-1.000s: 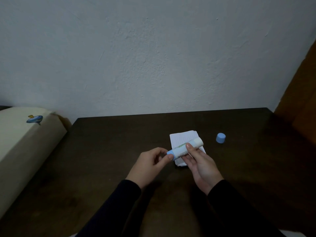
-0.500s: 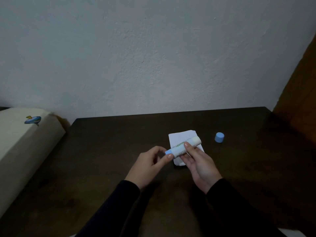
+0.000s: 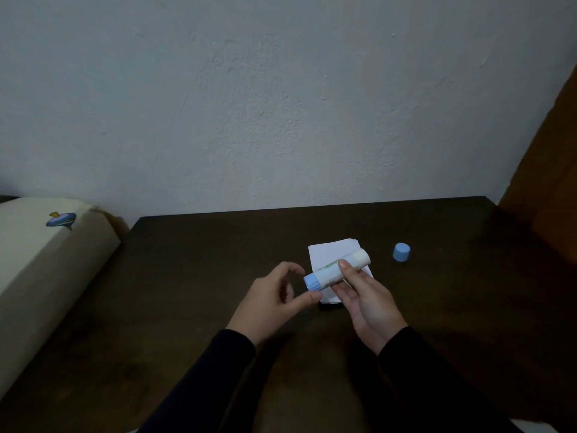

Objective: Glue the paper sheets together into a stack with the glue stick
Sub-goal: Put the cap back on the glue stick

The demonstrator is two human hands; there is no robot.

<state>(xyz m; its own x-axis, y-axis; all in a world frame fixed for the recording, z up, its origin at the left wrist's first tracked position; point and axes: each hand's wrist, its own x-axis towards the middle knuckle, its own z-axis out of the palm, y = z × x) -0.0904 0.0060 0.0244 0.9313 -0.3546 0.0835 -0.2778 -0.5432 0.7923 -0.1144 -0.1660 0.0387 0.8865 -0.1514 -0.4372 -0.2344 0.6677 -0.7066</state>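
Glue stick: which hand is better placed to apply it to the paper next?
Right. The right hand already holds the glue stick directly above the paper sheets, cap off. The left hand holds nothing, fingers near the blue base, and could probably steady the sheets.

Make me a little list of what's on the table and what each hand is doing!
table: dark wooden table
paper: small stack of white paper sheets lying flat, partly behind the glue stick
glue stick: glue stick held above the paper, cap off, blue end toward the left hand
cap: blue cap standing on the table, right of the paper
right hand: right hand holds the glue stick
left hand: left hand beside the blue end, fingers loosely curled, holding nothing
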